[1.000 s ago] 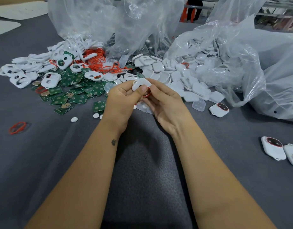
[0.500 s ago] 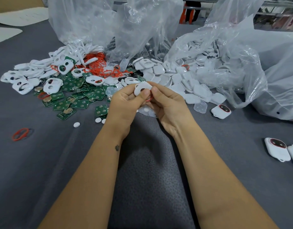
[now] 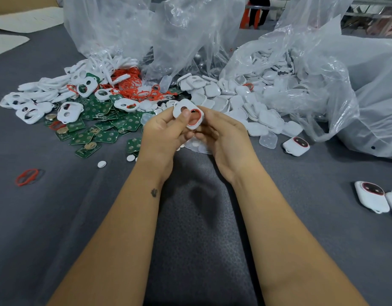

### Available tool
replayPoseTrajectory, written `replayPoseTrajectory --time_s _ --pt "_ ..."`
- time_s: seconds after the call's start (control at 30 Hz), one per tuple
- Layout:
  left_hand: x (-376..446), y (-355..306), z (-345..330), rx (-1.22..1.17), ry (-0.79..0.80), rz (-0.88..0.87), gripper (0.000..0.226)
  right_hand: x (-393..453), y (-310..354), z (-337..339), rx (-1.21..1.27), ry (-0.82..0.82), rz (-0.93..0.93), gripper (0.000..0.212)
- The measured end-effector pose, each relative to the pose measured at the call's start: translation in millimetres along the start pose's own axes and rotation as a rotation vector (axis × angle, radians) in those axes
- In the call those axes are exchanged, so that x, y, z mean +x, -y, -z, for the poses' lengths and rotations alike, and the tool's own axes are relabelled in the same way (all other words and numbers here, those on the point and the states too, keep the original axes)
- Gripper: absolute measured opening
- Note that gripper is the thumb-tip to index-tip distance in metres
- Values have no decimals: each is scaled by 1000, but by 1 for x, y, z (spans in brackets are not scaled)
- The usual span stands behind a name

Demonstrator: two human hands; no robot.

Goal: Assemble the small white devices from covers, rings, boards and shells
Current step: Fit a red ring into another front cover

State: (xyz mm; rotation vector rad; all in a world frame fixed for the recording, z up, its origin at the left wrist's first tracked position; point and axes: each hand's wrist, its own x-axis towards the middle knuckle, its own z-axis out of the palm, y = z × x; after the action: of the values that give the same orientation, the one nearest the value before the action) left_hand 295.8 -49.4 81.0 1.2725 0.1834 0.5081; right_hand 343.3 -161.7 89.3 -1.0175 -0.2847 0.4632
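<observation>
Head view — both hands are holding one white cover (image 3: pixel 187 113) above the grey table (image 3: pixel 58 217).
Left hand (image 3: pixel 163 133) is pinching it, thumb on top; right hand (image 3: pixel 221 138) is cupping it with curled fingers — a red ring (image 3: pixel 196 117) is sitting in its opening, the parts pile just behind.

The table cover (image 3: pixel 58 217) looks like matt grey cloth with a fine rough grain. At 12 o'clock, the bags (image 3: pixel 146 29) are thin, glossy clear plastic. The white cover (image 3: pixel 181 113) in the hands is smooth matt plastic.
</observation>
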Motion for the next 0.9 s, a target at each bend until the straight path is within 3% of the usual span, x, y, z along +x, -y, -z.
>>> replayPoseTrajectory --time_s 0.13,0.3,0.43,0.63,0.9 --pt "1 -2 0 -55 1 23 19 0 1 3 -141 -22 4 15" --pt "-1 -7 1 -219 61 59 19 1 4 2 -2 -52 3 13" --pt "-2 -8 3 -130 92 36 32 0 5 2 20 -16 -5 13" --pt "-3 -7 2 -99 123 -31 31 -3 9 0 -9 11 31 14" --pt "-2 -5 0 -76 144 -104 47 0 4 0 -285 -45 232 11"
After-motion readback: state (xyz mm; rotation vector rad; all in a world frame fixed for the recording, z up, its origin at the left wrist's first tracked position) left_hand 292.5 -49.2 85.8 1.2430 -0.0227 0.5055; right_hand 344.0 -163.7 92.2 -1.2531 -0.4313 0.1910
